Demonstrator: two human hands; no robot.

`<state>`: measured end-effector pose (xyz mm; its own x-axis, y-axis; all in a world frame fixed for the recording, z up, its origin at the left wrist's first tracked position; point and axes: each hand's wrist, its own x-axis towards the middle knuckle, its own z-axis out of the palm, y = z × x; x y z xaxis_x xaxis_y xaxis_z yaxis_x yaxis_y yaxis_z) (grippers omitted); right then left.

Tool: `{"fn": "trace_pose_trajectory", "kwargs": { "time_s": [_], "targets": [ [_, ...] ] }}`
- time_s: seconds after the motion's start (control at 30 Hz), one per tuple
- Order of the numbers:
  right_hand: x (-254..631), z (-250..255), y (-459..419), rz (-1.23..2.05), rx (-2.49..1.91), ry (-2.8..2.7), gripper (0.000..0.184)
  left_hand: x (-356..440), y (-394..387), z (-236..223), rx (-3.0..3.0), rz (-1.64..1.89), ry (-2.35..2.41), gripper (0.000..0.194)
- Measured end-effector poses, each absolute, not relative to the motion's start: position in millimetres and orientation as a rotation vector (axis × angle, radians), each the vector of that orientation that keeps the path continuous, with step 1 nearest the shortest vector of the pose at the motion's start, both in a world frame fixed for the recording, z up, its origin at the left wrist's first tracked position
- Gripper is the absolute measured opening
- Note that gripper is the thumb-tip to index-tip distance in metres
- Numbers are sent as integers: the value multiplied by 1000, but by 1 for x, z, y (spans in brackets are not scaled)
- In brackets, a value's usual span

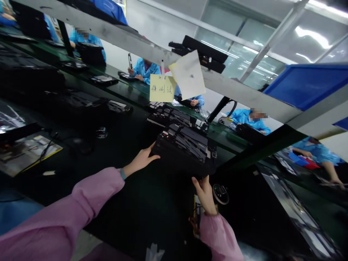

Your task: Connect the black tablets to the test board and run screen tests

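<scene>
A black laptop chassis (187, 145), its inner parts showing on top, is held between my two hands over the dark green bench. My left hand (140, 159) grips its left edge, thumb on the near side and fingers hidden beyond the corner. At the near right corner, my right hand (204, 194) is closed on the edge with its thumb up. Just behind sits another opened laptop chassis (174, 117), partly covered by the held one. Whether the two touch, I cannot tell.
A metal rail (228, 81) with paper notes (162, 88) crosses above the bench. A dark post (261, 148) slants down at the right. A shiny roll (101, 132) lies left, a round object (220, 194) right, flat panels (296, 206) farther right. Co-workers in blue sit opposite.
</scene>
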<state>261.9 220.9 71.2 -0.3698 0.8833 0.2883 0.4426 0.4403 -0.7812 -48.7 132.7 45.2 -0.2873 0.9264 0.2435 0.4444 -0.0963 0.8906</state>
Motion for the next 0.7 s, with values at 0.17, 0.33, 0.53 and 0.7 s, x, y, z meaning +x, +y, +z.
{"fn": "trace_pose_trajectory", "kwargs": {
  "time_s": [0.17,0.33,0.53,0.7],
  "targets": [
    [274,68,243,1261,-1028,-1550,57,-66,141,42,1195,1514,1249,75],
    [255,72,259,1342,-980,-1308,62,-51,178,53,657,1743,980,64],
    [226,73,248,1266,-940,-1506,64,-38,192,66,565,1752,904,64],
    [226,75,249,1281,-929,-1423,61,-47,189,64,578,1705,889,61]
  ]
}}
